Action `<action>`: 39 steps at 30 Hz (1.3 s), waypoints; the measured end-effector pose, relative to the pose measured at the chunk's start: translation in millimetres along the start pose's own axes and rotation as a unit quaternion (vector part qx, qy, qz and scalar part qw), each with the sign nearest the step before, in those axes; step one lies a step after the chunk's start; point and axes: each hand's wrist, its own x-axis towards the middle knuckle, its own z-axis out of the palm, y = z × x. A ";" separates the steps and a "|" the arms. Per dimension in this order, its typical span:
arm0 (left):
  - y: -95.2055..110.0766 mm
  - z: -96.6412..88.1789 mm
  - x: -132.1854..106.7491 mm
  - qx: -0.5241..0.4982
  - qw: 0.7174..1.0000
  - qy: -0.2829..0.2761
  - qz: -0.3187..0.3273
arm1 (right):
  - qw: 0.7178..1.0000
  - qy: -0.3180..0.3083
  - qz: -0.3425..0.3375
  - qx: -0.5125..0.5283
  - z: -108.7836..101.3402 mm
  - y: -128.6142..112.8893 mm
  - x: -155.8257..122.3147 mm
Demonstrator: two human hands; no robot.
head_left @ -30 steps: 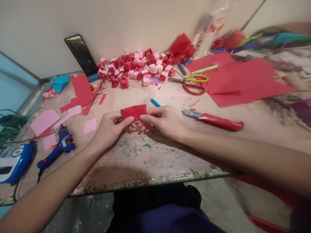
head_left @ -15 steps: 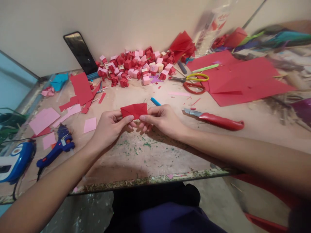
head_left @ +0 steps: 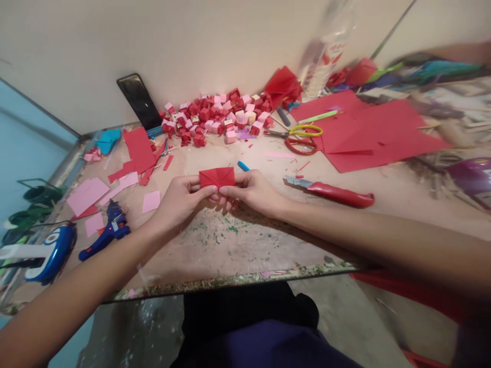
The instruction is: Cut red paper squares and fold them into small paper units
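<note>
Between my two hands is a small folded red paper (head_left: 217, 177), creased toward its lower middle and held up over the table. My left hand (head_left: 187, 193) pinches its left side, thumb in front and fingers behind. On the other side my right hand (head_left: 253, 191) grips it the same way, and the two thumb tips nearly meet at the lower edge. Just behind the right hand lies a blue pen-like stick (head_left: 243, 166). A red-handled utility knife (head_left: 333, 193) rests to the right, its blade toward my hands.
Red and pink paper cubes (head_left: 215, 117) are heaped at the back beside a leaning phone (head_left: 140, 102). Yellow and red scissors (head_left: 301, 138) lie near large red sheets (head_left: 368, 128). A blue glue gun (head_left: 111, 230) and pink paper pieces (head_left: 87, 197) are at left. A plastic bottle (head_left: 324, 64) stands behind.
The folded red paper has been turned slightly and its fold opened a little, with both thumbs now closer together. The whole view has shifted a little; the other things lie as before.
</note>
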 end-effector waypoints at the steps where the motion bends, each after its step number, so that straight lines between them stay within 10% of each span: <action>1: -2.3 -1.4 0.9 -0.007 1.000 -0.002 -0.006 | 1.000 0.003 -0.002 0.003 1.2 0.0 0.7; 12: -28.8 -15.7 2.9 0.048 0.999 -0.010 0.005 | 0.999 -0.013 0.017 -0.039 4.2 2.9 7.2; 39: -17.8 -15.7 0.4 0.019 1.000 0.017 0.013 | 0.998 0.038 0.022 -0.043 5.4 2.9 2.8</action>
